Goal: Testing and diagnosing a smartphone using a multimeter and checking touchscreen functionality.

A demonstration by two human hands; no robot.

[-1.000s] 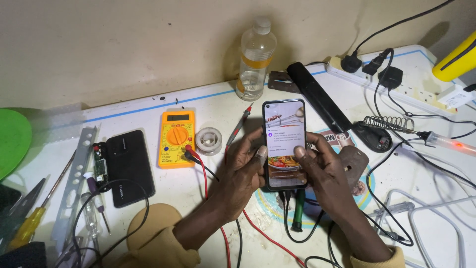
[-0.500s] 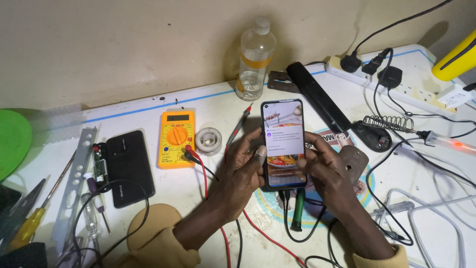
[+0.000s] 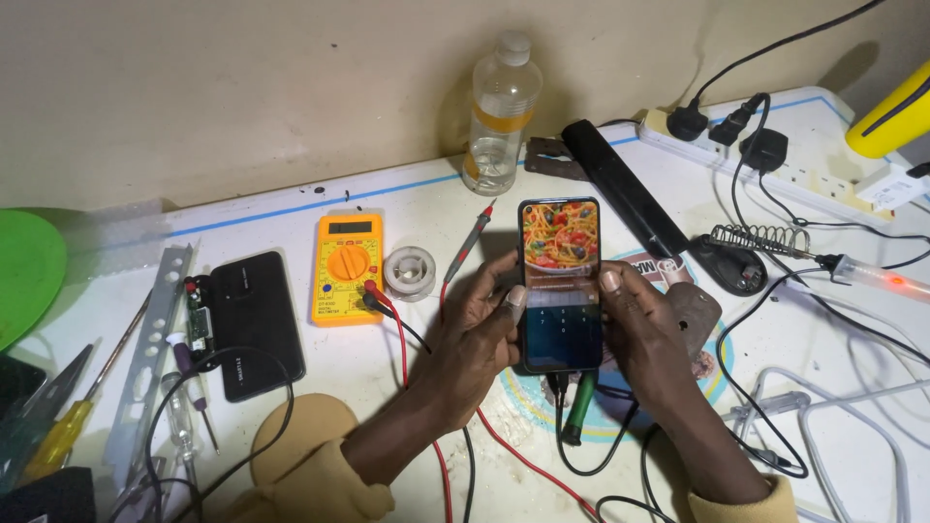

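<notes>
We are holding a smartphone (image 3: 560, 284) upright above the white workbench (image 3: 291, 208), our left hand (image 3: 477, 341) cupping its left edge and our right hand (image 3: 641, 329) clasping its right edge, both thumbs lying on the lit screen. A cable (image 3: 567, 455) is hanging from its bottom port. It is looking light, rigid and slick, with fragile glass, so we are judging the side edges the safest hold. A yellow multimeter (image 3: 347, 267) is lying nearby.

phone (image 3: 560, 291): glossy glass | multimeter (image 3: 349, 267): matt plastic | bottle (image 3: 499, 116): clear plastic
</notes>
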